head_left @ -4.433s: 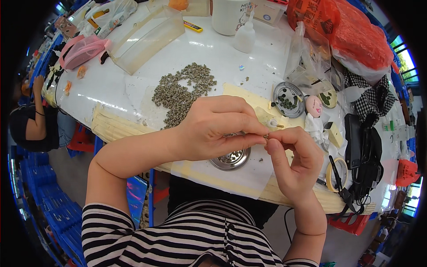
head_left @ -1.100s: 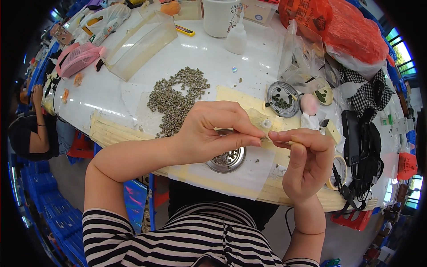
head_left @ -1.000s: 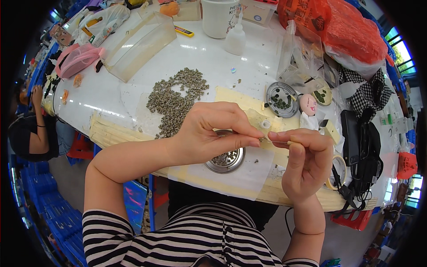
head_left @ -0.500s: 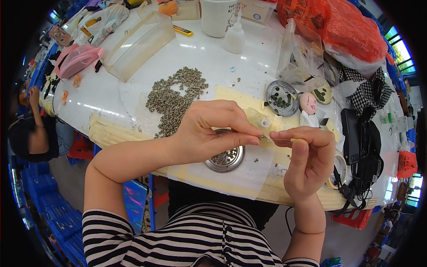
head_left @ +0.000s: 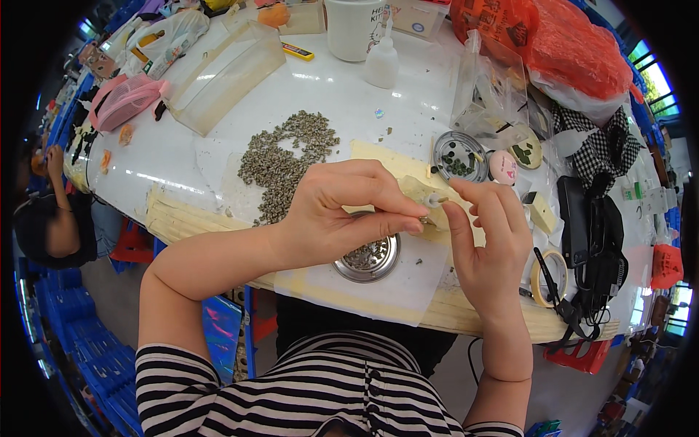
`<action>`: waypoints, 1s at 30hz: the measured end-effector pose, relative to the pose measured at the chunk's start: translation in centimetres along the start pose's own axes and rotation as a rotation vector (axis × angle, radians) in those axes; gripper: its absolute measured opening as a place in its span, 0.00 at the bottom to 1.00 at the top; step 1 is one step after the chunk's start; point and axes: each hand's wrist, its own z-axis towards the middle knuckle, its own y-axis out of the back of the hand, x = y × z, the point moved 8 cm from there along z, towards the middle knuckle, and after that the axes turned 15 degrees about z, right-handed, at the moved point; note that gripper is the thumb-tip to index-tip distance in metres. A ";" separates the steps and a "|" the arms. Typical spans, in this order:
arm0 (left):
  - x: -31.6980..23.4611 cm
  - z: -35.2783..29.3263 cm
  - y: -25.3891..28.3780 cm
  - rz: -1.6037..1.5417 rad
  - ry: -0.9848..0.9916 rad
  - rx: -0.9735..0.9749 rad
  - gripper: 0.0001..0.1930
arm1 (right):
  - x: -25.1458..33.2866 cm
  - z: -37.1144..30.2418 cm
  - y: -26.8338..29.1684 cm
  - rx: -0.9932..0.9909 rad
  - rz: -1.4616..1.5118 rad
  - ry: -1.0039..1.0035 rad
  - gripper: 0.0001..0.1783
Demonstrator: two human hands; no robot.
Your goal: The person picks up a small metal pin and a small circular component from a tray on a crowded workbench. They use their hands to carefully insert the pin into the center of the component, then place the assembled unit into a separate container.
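Note:
My left hand is closed in a pinch, thumb against forefinger. A tiny greyish piece shows at its fingertips, too small to name. Just to the right, my right hand has its thumb and forefinger apart, with nothing clearly between them. Its fingertips are close to a small white nozzle on a pale yellow holder. Below my left hand, a round metal dish holds small grey pieces and is partly covered by the hand. A heap of similar grey pieces lies beyond my left wrist.
A metal dish of dark green pieces stands beyond my right hand. Nearby are a pink round object, tape roll and black straps. Farther back stand a squeeze bottle, white bucket and clear tray.
My right hand has opened its pinch and shifted up toward the nozzle. The thin pin-like tool it held can no longer be made out. My left hand keeps its pinch, almost unmoved.

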 end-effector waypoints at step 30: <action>-2.0 -0.2 0.3 0.053 -0.221 0.009 0.12 | -1.1 -3.0 -3.8 0.187 1.199 -0.758 0.04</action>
